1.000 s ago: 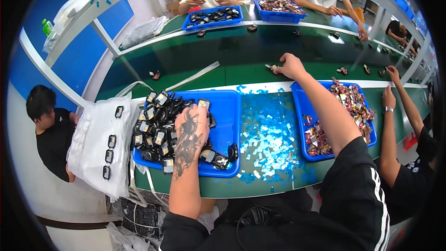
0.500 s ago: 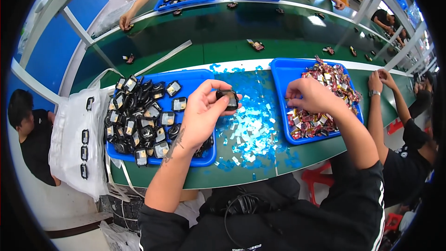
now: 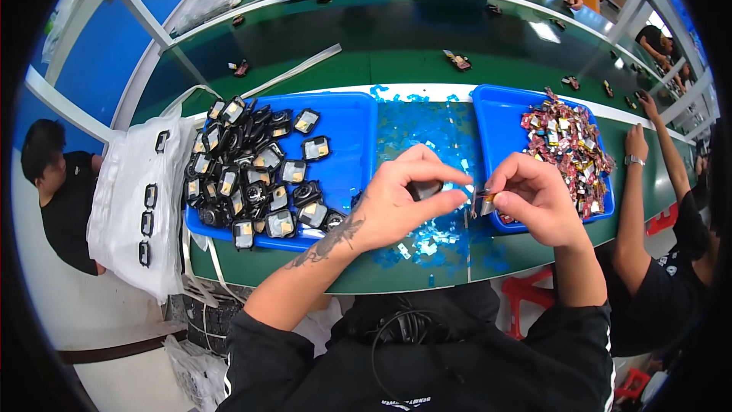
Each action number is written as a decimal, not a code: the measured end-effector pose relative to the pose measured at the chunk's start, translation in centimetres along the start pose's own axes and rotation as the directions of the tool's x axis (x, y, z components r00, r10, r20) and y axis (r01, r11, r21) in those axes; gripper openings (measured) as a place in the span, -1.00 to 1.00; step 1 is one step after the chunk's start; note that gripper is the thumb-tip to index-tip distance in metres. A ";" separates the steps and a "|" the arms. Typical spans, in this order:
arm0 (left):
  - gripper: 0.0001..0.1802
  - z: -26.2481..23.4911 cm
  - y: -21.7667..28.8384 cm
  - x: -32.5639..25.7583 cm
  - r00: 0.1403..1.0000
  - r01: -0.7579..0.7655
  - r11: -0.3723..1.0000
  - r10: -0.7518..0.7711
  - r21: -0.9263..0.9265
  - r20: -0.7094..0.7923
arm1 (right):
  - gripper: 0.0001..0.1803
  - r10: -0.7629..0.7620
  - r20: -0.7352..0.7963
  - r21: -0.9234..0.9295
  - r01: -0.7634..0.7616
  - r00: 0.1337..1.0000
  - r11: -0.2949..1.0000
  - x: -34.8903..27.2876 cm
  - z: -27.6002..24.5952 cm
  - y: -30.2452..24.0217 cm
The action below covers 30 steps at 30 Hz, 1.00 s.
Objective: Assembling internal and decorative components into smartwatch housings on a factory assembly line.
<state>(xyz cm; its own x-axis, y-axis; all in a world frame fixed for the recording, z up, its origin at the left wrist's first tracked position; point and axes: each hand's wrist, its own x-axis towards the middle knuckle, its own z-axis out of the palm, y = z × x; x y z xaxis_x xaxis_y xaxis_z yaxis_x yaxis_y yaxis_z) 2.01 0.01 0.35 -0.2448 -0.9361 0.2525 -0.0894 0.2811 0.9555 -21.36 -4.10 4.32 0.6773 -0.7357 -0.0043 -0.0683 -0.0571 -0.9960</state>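
My left hand (image 3: 389, 202) is curled around a black plastic casing (image 3: 425, 188), mostly hidden in the palm. Its thumb and forefinger reach toward a small red-and-yellow electronic part (image 3: 486, 203), a pale tab at its edge; whether they touch the tab, I cannot tell. My right hand (image 3: 537, 202) pinches this part between thumb and forefinger, in front of the right blue tray (image 3: 496, 118). Many similar red, yellow and white parts (image 3: 568, 145) are heaped in that tray. To the left, a blue tray (image 3: 347, 133) holds a pile of black casings (image 3: 252, 168) with clear windows.
Small blue film pieces (image 3: 427, 240) litter the green table (image 3: 366, 275) between the trays. Beyond a white ledge runs a green conveyor belt (image 3: 343, 69) with scattered parts. White plastic wrap (image 3: 130, 214) with several black frames lies at left. A co-worker's arm (image 3: 631, 198) is close on the right.
My right hand has come out of the right tray with a small part. My left hand has moved right with the casing, and the two hands now meet. The view has shifted slightly.
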 end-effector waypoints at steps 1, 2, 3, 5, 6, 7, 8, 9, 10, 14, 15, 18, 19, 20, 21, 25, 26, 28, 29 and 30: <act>-0.75 0.0 0.0 -0.1 1.000 0.004 1.000 -0.004 0.001 0.000 | -0.91 0.010 0.020 0.013 -0.010 1.000 1.000 0.2 0.3 -0.1; -0.77 0.0 0.1 -0.2 1.000 0.009 1.000 -0.009 0.006 0.002 | -0.90 0.039 0.042 0.013 -0.040 0.998 0.999 0.5 0.5 -0.1; -0.79 0.1 0.1 -0.2 1.000 0.013 1.000 -0.013 0.009 0.004 | -0.90 0.041 0.042 0.016 -0.041 0.998 0.999 0.6 0.6 -0.1; -0.81 0.1 0.1 -0.1 0.999 0.029 0.999 -0.029 -0.014 0.016 | -0.90 0.012 0.036 -0.031 -0.011 0.999 0.999 0.8 0.9 -0.2; -0.83 -0.1 0.1 -0.1 0.998 0.052 0.996 -0.048 -0.070 0.050 | -0.90 0.014 0.038 -0.031 -0.013 0.999 0.999 0.9 0.9 -0.1; -0.84 -0.2 0.0 -0.1 0.994 0.075 0.989 -0.065 -0.125 0.084 | -0.91 0.000 0.028 -0.057 0.002 1.000 0.998 1.0 1.0 -0.1; -0.84 -0.1 -0.1 -0.1 0.994 0.077 0.989 -0.066 -0.128 0.082 | -0.92 -0.015 0.019 -0.084 0.016 1.000 0.996 1.1 1.1 -0.1; -0.87 0.0 -0.2 -0.1 0.991 0.122 0.972 -0.108 -0.202 0.078 | -0.92 -0.013 0.021 -0.085 0.014 1.000 0.996 1.1 1.2 0.0; -0.88 0.1 -0.2 -0.1 0.986 0.164 0.947 -0.149 -0.276 0.077 | -0.93 -0.072 -0.012 -0.182 0.069 0.997 0.981 1.1 1.3 0.1; -0.87 0.3 0.0 -0.2 0.909 0.382 0.744 -0.410 -0.549 0.076 | -0.89 -0.335 0.069 -0.540 0.318 0.940 0.780 0.9 1.6 0.3; -0.87 0.4 -0.2 -0.1 0.909 0.380 0.742 -0.411 -0.552 0.073 | -0.89 -0.333 0.074 -0.540 0.318 0.940 0.779 0.8 1.8 0.2; -0.86 0.7 -0.4 -0.1 0.940 0.283 0.844 -0.339 -0.455 -0.046 | -0.85 -0.439 0.194 -0.662 0.447 0.877 0.602 0.7 2.2 -0.2; -0.87 0.7 -0.4 -0.2 0.961 0.220 0.901 -0.267 -0.373 -0.077 | -0.85 -0.439 0.193 -0.663 0.446 0.878 0.601 0.7 2.1 -0.2; -0.87 0.8 -0.4 -0.2 0.977 0.155 0.946 -0.190 -0.285 -0.101 | -0.83 -0.379 0.114 -0.639 0.360 0.918 0.679 0.7 2.0 -0.2; -0.87 0.8 -0.3 -0.3 0.978 0.154 0.946 -0.187 -0.285 -0.093 | -0.81 -0.312 0.033 -0.607 0.267 0.949 0.749 0.6 2.0 -0.2; -0.88 1.0 -0.5 -0.5 0.997 0.083 0.985 -0.081 -0.150 0.018 | -0.86 -0.182 -0.231 -0.246 0.124 0.956 0.961 1.2 2.4 0.3; -0.88 1.1 -0.5 -0.6 0.999 0.048 0.993 -0.049 -0.105 -0.005 | -0.86 -0.181 -0.238 -0.245 0.122 0.954 0.962 1.3 2.2 0.2; -0.89 1.3 -0.5 -0.5 1.000 0.011 0.998 -0.013 -0.063 -0.019 | -0.87 0.010 -0.090 -0.119 -0.021 0.996 0.993 1.3 1.7 -0.2; -0.89 1.4 -0.4 -0.5 0.999 0.009 1.000 -0.010 -0.021 -0.047 | -0.87 0.012 -0.097 -0.119 -0.023 0.995 0.993 1.3 1.6 -0.1; -0.89 1.5 -0.3 -0.5 0.997 0.009 1.000 -0.007 0.025 -0.079 | -0.87 0.034 -0.098 -0.119 -0.045 0.995 0.992 1.2 1.5 0.0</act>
<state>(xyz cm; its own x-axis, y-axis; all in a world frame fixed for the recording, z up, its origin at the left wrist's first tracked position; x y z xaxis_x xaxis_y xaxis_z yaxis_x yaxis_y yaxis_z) 0.74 0.75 -0.31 -0.1670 -0.9518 0.2573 -0.1153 0.2780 0.9536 -19.38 -3.97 4.22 0.5998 -0.7996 -0.0292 -0.1854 -0.1034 -0.9772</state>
